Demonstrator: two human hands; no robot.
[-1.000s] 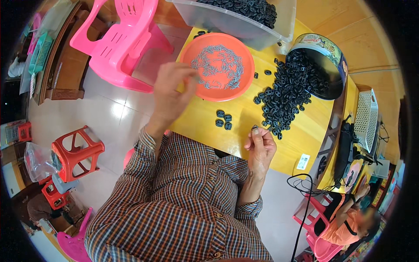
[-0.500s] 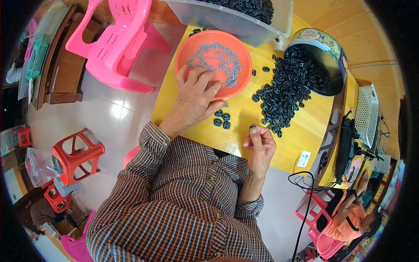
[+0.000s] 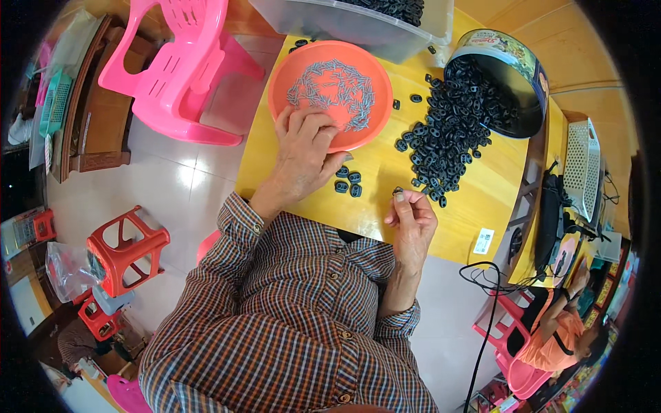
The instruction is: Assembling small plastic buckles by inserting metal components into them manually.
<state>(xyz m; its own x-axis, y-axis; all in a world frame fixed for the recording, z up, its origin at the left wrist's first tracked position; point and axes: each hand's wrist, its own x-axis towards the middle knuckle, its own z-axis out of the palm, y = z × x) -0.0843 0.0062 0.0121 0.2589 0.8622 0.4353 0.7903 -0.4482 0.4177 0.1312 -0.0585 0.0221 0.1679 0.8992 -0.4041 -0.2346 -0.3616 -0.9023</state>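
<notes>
My left hand (image 3: 299,151) reaches over the near rim of a round orange-red bowl (image 3: 275,79). Its bent fingers rest inside by the small grey metal pins (image 3: 359,103), while the thumb stands apart outside the rim. Whether a pin is under the fingertips is hidden. Between thumb and fingers my right hand (image 3: 415,224) pinches a small black plastic piece (image 3: 398,191), above the table's near edge. Several similar black two-hole pieces (image 3: 348,182) lie together just below the bowl. A large heap of them (image 3: 441,148) spreads to the right.
A round tin (image 3: 533,58) lies on its side, black pieces spilling out. Behind the bowl stands a clear plastic bin (image 3: 289,17) with more pieces. A white label (image 3: 484,241) lies on the yellow table (image 3: 372,220). A black cable (image 3: 492,316) hangs at right. Another person (image 3: 554,341) sits lower right.
The view has shifted slightly. My left hand stays at the bowl, its fingers closer together. My right hand still pinches the black piece, in nearly the same place.
</notes>
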